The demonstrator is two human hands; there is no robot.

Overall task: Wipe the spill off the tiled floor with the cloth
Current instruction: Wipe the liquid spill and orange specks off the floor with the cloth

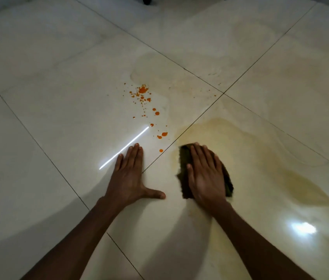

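A dark, brownish-green cloth (185,158) is pressed flat against the tiled floor (58,98) by the right hand (206,174), whose fingers are laid out straight over it with the palm down; nothing is curled around the fabric. The cloth is seen sticking out past the fingertips, along the thumb side and a little along the outer edge of the hand, and its outline is slightly blurred.

Just to the left of the cloth, the left hand (129,176) is spread flat on the bare tile, fingers straight and together, thumb stretched out sideways toward the cloth. Nothing is held by it. A dark grout line is crossed between the two hands, running diagonally up and away from the cloth.

The spill is found in two forms. Orange drops (143,90) are scattered beyond and to the left of the cloth, the nearest one lying just past the grout line close to the cloth's far corner, the largest cluster lying well beyond it. A pale yellowish smear (260,158) is spread over the tile around and to the right of the cloth, with fainter film carried farther away from it.

A bright straight streak of reflected light (124,148) is seen beyond the left hand's fingertips, and a round glare (304,228) lies nearer the camera, right of the cloth.
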